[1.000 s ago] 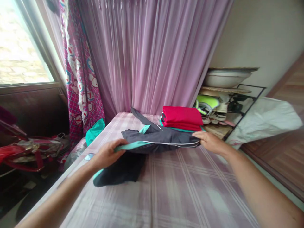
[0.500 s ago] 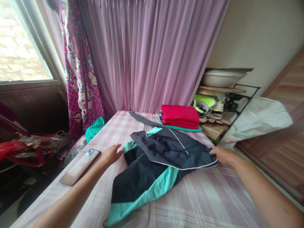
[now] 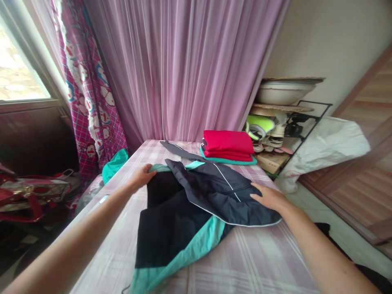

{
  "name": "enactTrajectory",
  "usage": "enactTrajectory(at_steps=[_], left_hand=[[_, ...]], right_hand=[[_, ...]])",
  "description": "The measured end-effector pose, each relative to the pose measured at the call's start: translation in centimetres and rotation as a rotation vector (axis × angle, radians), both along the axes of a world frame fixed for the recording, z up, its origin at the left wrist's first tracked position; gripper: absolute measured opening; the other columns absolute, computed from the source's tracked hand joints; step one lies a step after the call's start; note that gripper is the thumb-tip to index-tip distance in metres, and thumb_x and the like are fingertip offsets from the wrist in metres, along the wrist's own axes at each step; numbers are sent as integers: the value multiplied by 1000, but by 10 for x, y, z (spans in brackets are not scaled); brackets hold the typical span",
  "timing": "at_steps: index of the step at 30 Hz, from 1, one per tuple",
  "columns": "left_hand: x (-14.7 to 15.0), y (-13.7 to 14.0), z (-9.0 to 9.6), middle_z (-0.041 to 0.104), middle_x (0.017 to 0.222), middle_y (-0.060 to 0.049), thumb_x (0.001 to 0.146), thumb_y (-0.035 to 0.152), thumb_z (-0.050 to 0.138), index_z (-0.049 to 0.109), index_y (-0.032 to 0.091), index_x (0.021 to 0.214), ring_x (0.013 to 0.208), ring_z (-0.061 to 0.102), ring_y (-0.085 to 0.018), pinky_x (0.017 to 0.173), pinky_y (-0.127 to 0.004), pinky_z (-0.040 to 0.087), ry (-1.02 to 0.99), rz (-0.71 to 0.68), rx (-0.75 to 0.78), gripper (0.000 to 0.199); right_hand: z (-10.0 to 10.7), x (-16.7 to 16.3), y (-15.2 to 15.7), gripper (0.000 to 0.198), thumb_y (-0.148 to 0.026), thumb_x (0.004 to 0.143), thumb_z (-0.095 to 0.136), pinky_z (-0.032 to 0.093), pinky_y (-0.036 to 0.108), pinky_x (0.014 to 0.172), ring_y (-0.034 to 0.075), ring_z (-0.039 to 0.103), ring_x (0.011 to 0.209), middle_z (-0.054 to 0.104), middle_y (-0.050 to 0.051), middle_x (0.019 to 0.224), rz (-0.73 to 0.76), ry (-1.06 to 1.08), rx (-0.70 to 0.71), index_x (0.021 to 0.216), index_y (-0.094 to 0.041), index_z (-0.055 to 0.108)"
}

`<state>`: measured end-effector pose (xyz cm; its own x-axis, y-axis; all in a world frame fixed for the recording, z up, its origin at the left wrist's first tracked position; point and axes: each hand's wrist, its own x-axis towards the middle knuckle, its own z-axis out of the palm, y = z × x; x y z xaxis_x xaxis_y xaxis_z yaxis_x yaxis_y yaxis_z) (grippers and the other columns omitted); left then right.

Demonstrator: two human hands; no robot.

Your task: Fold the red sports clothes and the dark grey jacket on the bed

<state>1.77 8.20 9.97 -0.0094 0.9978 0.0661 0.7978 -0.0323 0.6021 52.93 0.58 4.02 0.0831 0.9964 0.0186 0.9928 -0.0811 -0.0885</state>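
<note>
At far left from where I stand, a patterned curtain (image 3: 87, 94) hangs above a teal bundle (image 3: 114, 165). Next, the left hand (image 3: 143, 175) pinches the teal edge of a dark jacket (image 3: 214, 188), which lies rumpled across the middle of the plaid cloth (image 3: 260, 261). Beyond it sits a red folded stack (image 3: 228, 145); nearer, the right hand (image 3: 269, 197) rests loosely on the jacket's right side, fingers parted. Farthest right, a white sack (image 3: 330, 145) slumps beside a rack (image 3: 310, 127).

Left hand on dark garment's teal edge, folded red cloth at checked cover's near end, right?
Not near: the head view shows the folded red cloth at the far end of the checked cover. Left hand is on the teal edge of the dark garment.
</note>
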Motion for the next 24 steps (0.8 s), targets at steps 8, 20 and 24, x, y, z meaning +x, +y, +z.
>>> enactTrajectory(at_steps=[8,20,24], left_hand=[[-40,47,52,59,133,-18,92,28,43,49,11,136,116,59,-33,93,-44,47,574,255,150,47],[-6,32,-103,57,142,-10,93,48,41,58,21,135,134,50,-27,112,-42,40,503,-140,95,53],[-7,19,-122,61,138,-12,93,53,38,59,17,133,132,52,-27,113,-43,40,361,-217,215,58]], right_hand=[[28,-24,24,45,-49,93,39,50,32,75,26,70,96,76,9,101,-42,42,-48,99,-24,77],[4,-67,56,26,-42,73,72,50,28,76,23,70,89,76,5,92,102,273,-310,90,-22,74],[23,-38,55,21,-42,76,67,48,32,73,26,69,90,75,7,95,-21,-6,-251,84,-24,73]])
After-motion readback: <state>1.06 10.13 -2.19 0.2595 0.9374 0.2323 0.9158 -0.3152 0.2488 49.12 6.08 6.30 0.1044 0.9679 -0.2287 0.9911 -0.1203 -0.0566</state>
